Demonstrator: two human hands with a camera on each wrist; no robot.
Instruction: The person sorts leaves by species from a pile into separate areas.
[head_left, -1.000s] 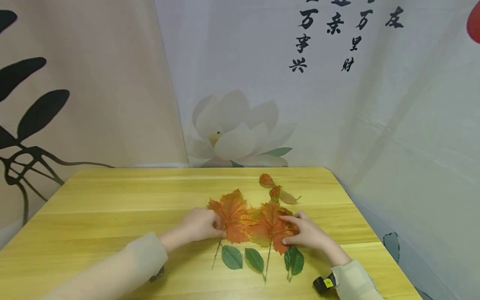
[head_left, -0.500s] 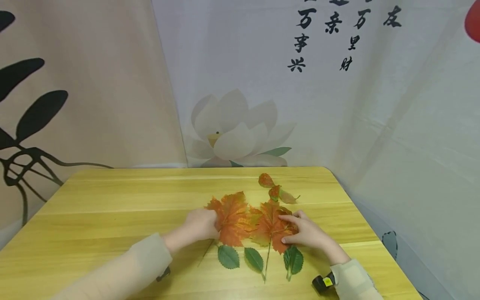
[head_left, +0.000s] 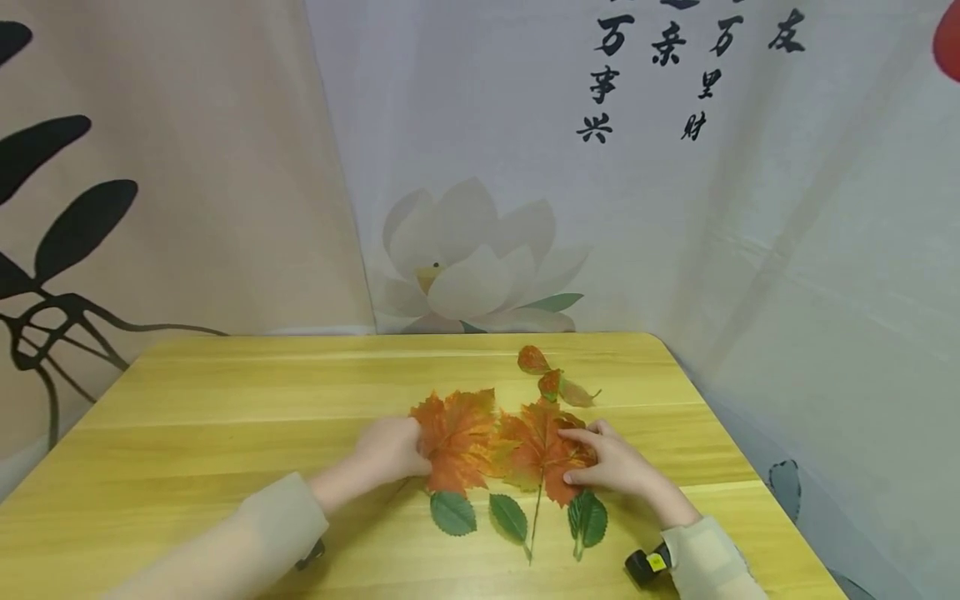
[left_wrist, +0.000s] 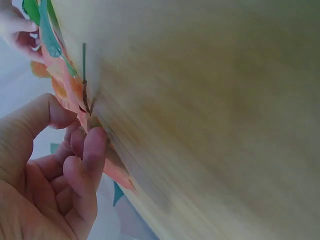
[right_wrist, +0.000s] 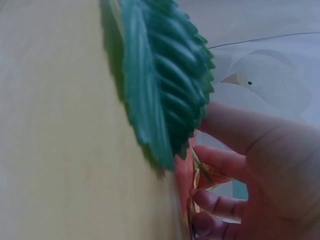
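Observation:
Two orange maple leaves lie side by side on the wooden table. My left hand (head_left: 390, 450) pinches the left maple leaf (head_left: 456, 442) by its left side. In the left wrist view, the thumb and fingertips meet on this leaf (left_wrist: 119, 177) close to its thin stem. My right hand (head_left: 618, 462) rests on the right maple leaf (head_left: 543, 442), thumb and forefinger spread apart over its right side. Just below the maple leaves are green leaves: one on the left (head_left: 453, 513), a middle one (head_left: 510, 518) and a right-hand cluster (head_left: 592, 521), large in the right wrist view.
Beyond the right maple leaf lie small reddish leaves (head_left: 532, 360) and a paler brownish leaf (head_left: 577, 394). A black device with a yellow label (head_left: 657, 563) sits at the right cuff. A printed cloth backdrop (head_left: 480, 167) hangs behind the table's far edge.
The left maple leaf has turned clockwise: its tip moved right, its stem swung left behind the left hand. The nearby green leaf shifted slightly left. The right hand stays in place.

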